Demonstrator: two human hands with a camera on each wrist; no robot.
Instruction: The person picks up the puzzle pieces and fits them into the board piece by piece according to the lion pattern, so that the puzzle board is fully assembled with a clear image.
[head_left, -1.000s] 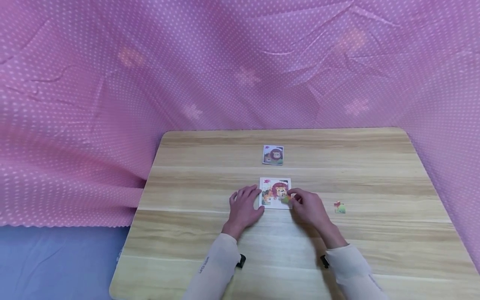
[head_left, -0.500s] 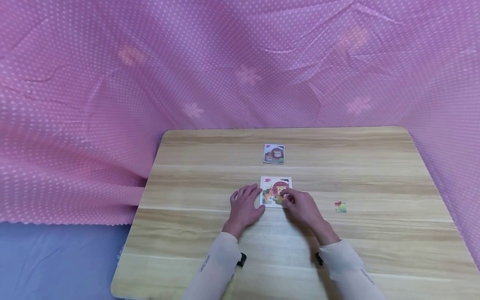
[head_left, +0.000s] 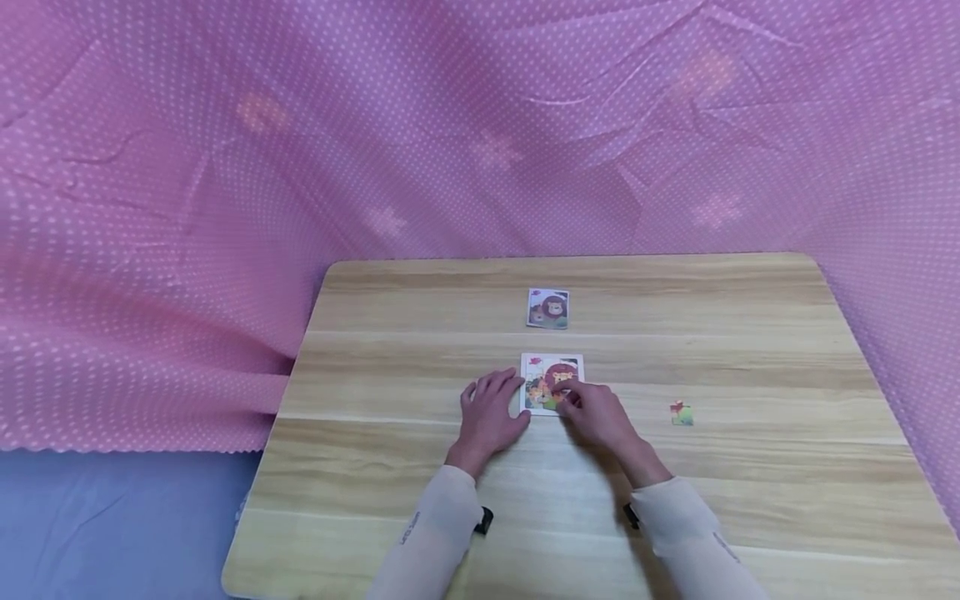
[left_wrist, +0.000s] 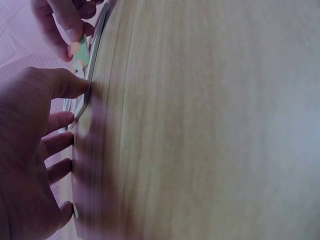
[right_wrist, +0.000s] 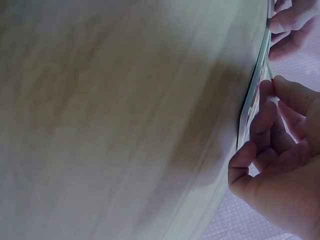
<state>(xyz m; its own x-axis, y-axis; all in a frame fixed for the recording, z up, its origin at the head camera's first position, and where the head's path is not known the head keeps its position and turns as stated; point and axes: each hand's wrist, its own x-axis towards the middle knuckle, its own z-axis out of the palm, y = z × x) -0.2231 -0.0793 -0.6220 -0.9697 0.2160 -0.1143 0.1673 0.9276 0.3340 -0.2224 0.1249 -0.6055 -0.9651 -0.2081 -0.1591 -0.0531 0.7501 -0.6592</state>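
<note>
A small white-rimmed jigsaw puzzle [head_left: 552,357] with a lion picture lies on the table. My left hand [head_left: 491,412] rests at its left side, fingers spread. In the left wrist view, the thumb touches the edge of the puzzle tray [left_wrist: 94,65] while the other fingertips are down on the tabletop. Over the lower part of the picture, my right hand [head_left: 598,412] pinches a green and orange puzzle piece [left_wrist: 82,52] between thumb and index finger. Seen from the right wrist, that piece is tilted, one edge low at the tray. My right fingers hide part of the picture.
One loose puzzle piece [head_left: 682,413], green and red, lies to the right of my right hand. Behind the puzzle is a matching lion picture card [head_left: 548,309]. A pink dotted cloth [head_left: 480,125] hangs behind the wooden table [head_left: 750,333].
My right hand has moved left across the lower part of the puzzle, carrying the pinched piece toward the middle. My left hand has stayed at the puzzle's left side.
</note>
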